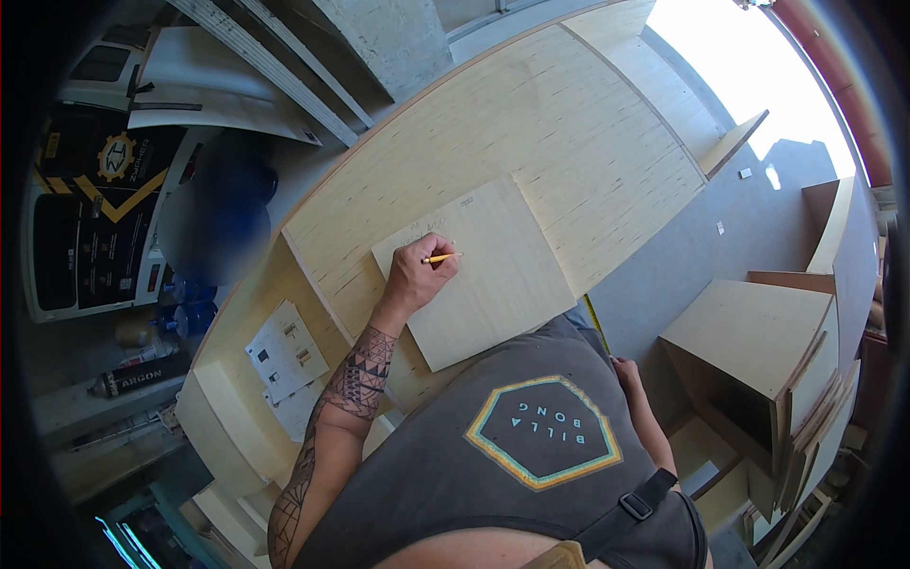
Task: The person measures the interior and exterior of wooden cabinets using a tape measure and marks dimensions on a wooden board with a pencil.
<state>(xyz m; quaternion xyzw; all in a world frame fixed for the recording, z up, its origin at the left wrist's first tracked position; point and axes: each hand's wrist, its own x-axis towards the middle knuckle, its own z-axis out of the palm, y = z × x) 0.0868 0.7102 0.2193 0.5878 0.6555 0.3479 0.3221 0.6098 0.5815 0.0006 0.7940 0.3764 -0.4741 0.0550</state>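
Observation:
My left hand [418, 275] is closed around a yellow pencil [442, 257], whose tip points right over a loose plywood panel [498, 284]. Pencil writing shows on that panel above my knuckles and near its top edge. The panel lies at an angle on a larger plywood surface. At my right side, my right hand [626, 372] is low by my hip with fingers curled, partly hidden by my shirt. The yellow blade of a tape measure [595, 322] runs along the panel's near corner down to that hand; the tape's case cannot be made out.
Printed drawing sheets [287, 353] lie left of my forearm. A plywood box [749, 337] and stacked boards [813, 417] stand at right on the grey floor [664, 242]. Blue water bottles [194, 313], a black argon cylinder [142, 376] and a van [95, 199] are at left.

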